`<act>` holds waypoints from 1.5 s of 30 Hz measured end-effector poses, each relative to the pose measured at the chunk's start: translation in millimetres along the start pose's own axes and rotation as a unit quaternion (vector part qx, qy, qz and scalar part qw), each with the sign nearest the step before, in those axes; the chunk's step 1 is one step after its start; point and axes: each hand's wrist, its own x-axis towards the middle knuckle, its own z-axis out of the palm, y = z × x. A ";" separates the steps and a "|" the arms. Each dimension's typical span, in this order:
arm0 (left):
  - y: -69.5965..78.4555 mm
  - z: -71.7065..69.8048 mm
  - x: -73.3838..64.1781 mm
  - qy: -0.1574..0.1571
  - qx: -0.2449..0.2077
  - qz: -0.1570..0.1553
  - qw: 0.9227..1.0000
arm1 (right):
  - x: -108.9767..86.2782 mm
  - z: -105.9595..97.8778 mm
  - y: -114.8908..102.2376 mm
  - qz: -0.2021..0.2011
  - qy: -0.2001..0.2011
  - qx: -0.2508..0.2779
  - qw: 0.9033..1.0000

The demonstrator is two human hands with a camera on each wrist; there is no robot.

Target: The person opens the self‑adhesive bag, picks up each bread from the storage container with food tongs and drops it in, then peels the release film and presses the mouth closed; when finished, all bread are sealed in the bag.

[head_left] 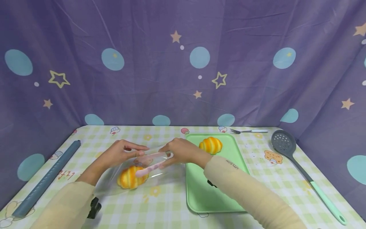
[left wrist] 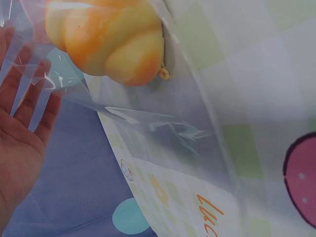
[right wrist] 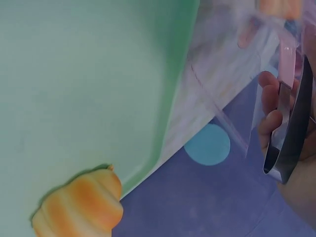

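Bread roll [head_left: 127,178] lay in the clear bag [left wrist: 158,98], left of the green tray [head_left: 200,190]. Our right hand [head_left: 180,151] gripped tongs [right wrist: 296,123] reaching the roll, presumably to steady it; our left hand [head_left: 121,154] met the bag's mouth, likely to spread it; whether its fingers pinched, we couldn't tell.

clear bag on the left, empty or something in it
Not empty: a croissant lies inside the clear bag, showing through the film in the head and left wrist views.
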 end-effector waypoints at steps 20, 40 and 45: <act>-0.1 3.4 -0.2 -0.008 -0.003 -0.008 1.000 | -55.5 -35.3 26.0 0.053 0.026 -0.018 0.998; 2.1 7.0 -0.4 -0.008 0.027 0.010 1.000 | -143.2 -55.0 60.5 0.094 0.108 -0.040 0.989; 2.5 7.8 -0.3 -0.008 0.027 0.010 1.000 | -163.0 -54.7 76.7 0.121 0.119 -0.048 0.984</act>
